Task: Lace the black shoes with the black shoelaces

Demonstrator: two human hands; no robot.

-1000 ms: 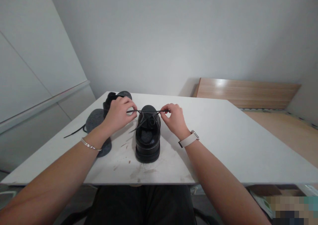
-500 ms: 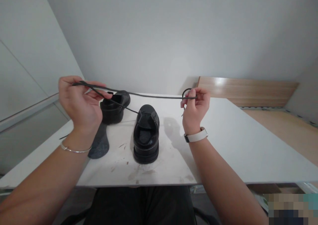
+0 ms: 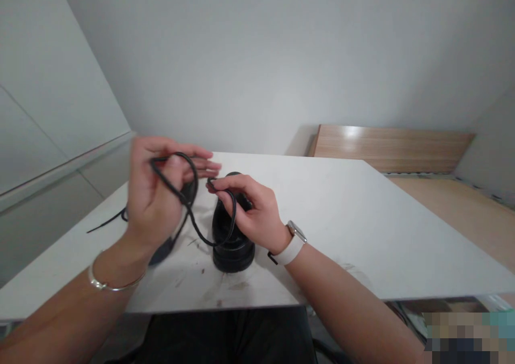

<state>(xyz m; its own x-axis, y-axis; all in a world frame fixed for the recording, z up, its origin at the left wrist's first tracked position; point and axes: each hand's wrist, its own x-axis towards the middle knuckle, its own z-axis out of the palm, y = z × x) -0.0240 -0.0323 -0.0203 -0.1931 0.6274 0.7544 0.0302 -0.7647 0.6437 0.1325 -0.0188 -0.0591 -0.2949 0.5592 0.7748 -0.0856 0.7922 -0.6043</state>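
A black shoe (image 3: 233,259) stands on the white table in front of me, heel toward me. My right hand (image 3: 257,208) is over its upper, fingertips pinching a black shoelace (image 3: 197,227) above the lacing area. Part of the lace hangs in a slack curve down toward the shoe's heel. To the left, my left hand (image 3: 151,206) is raised with the lace looped around its thumb; its fingers point right, somewhat blurred. Behind this hand a second shoe is mostly hidden. The dark insole (image 3: 161,252) shows only in part below the left wrist.
The white table (image 3: 330,208) bears brown smudges near its front edge. Another dark lace end (image 3: 105,223) lies at the left. A wood-grain board (image 3: 394,147) stands behind the table's right side, above a light wooden surface (image 3: 446,203). A grey wall rises behind.
My right hand has moved left and down to the shoe, and my left hand has shifted right. The lace, stretched between the hands before, now hangs in slack loops.
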